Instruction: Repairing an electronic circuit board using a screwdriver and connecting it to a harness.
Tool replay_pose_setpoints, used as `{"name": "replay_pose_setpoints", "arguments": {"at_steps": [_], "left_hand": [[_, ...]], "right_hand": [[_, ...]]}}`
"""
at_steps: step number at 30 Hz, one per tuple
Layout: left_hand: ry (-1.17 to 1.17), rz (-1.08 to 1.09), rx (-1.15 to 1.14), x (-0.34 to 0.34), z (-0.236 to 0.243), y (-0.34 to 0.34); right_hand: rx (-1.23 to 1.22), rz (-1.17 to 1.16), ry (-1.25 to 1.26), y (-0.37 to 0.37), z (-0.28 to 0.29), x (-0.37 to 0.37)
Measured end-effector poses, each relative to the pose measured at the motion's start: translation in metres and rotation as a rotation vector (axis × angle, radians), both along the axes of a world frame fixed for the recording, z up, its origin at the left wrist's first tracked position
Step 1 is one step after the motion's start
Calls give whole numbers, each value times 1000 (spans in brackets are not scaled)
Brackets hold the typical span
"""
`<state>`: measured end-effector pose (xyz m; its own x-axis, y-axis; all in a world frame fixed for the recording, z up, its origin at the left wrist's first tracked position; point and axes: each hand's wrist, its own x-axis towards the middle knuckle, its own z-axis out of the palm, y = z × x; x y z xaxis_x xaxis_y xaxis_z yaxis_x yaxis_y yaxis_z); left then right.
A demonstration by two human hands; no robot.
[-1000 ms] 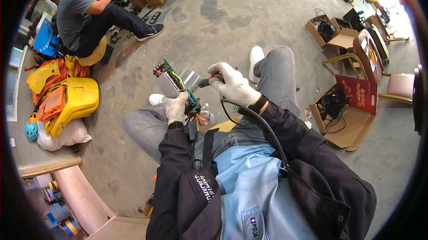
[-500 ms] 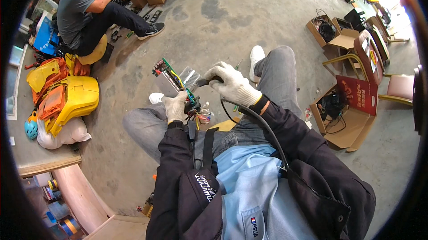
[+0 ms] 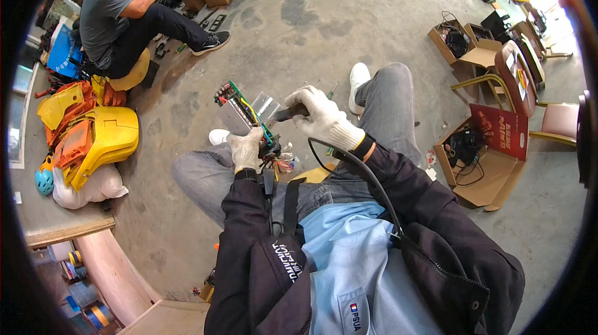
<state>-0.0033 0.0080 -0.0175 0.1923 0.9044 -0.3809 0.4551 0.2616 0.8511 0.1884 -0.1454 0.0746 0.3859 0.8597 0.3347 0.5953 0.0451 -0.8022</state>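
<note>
I sit on the concrete floor with my knees drawn up. My left hand (image 3: 247, 149), in a white glove, grips a silver metal box with a green circuit board (image 3: 240, 109) and coloured wires hanging from its lower end. My right hand (image 3: 322, 118), also gloved, is closed on the dark handle of a corded tool (image 3: 288, 113) whose tip points at the board. The tool's black cable (image 3: 361, 170) loops back over my right sleeve.
Another person (image 3: 128, 14) sits at the upper left among cardboard boxes. Yellow and orange plastic body panels (image 3: 93, 136) lie on the left. Open cardboard boxes with cables (image 3: 476, 167) stand at the right, beside a chair (image 3: 517, 76).
</note>
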Motion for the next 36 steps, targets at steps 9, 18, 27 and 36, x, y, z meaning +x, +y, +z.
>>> {"name": "replay_pose_setpoints", "arguments": {"at_steps": [9, 18, 27, 36], "left_hand": [[13, -5, 62, -1, -8, 1], [-122, 35, -36, 2, -3, -3], [-130, 31, -19, 4, -1, -4], [-108, 2, -31, 1, -1, -1]], "right_hand": [[-128, -46, 67, -5, 7, -1], [-145, -178, 24, -5, 23, -11], [-61, -47, 222, -7, 4, 0], [-196, -99, 107, -6, 7, -2]]}}
